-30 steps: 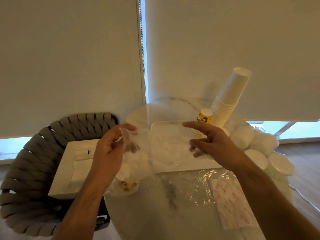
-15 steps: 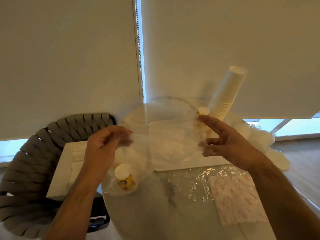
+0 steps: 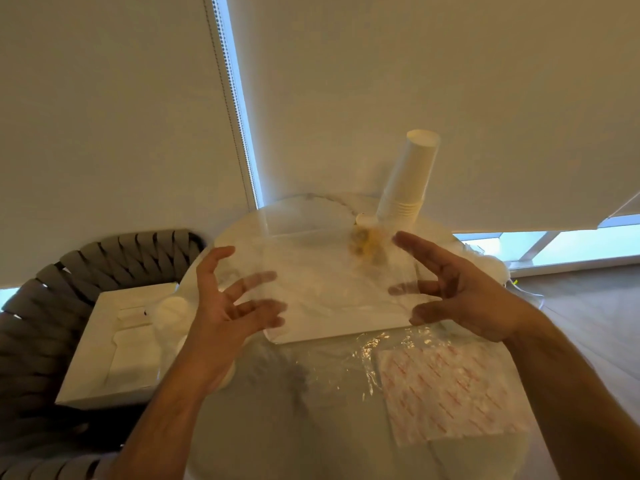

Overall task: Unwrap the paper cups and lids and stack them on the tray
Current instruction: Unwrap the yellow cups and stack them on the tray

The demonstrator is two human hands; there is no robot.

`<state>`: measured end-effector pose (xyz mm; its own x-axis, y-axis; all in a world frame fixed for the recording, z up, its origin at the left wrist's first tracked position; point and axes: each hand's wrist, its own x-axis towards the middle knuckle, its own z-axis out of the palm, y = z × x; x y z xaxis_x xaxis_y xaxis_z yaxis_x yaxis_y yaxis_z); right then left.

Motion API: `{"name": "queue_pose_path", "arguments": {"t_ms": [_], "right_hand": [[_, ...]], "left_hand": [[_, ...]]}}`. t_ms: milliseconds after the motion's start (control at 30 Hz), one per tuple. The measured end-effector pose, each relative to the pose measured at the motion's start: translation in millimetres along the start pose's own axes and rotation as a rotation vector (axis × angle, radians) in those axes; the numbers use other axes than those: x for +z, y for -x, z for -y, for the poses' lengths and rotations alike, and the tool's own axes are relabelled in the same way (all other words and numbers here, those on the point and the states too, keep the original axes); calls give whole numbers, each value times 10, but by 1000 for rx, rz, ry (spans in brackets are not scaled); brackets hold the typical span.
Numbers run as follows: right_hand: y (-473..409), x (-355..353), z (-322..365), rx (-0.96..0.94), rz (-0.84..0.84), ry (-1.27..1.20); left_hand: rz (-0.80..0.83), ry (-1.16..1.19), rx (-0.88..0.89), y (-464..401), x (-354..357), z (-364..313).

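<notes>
Left hand (image 3: 221,306) and right hand (image 3: 460,292): fingers spread wide behind thin see-through plastic wrap (image 3: 311,271), over flat white tray (image 3: 346,330). Tall white paper cup stack (image 3: 408,181) leans behind.

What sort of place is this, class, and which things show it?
Probably a home or office room, not a workshop: roller blinds cover the windows, and a woven chair stands beside a round marble table.

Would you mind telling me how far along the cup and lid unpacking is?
Done: a stack of white paper cups stands unwrapped at the white tray. In hand: the left hand and right hand spread a clear plastic bag. Left: white lids lie off the tray.
</notes>
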<state>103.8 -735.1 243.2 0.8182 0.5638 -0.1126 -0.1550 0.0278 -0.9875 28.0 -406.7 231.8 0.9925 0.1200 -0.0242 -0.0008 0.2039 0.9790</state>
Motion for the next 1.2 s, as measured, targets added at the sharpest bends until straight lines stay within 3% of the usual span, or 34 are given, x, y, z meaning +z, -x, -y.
{"name": "queue_pose_path", "arguments": {"t_ms": [233, 400, 533, 667, 933, 1067, 1200], "right_hand": [[303, -502, 82, -6, 65, 185], [436, -698, 80, 6, 38, 106], [482, -773, 20, 6, -19, 77], [573, -879, -14, -19, -52, 136], [773, -1086, -90, -40, -57, 32], [817, -1126, -128, -62, -55, 113], [918, -1207, -143, -48, -21, 149]], "left_hand": [[234, -182, -59, -29, 81, -37], [332, -135, -60, -48, 244, -31], [270, -30, -87, -55, 552, 3], [185, -119, -58, -117, 801, 62], [265, -183, -13, -92, 1004, 160], [311, -159, -76, -54, 1033, 215], [251, -161, -22, -3, 1110, 215]]}}
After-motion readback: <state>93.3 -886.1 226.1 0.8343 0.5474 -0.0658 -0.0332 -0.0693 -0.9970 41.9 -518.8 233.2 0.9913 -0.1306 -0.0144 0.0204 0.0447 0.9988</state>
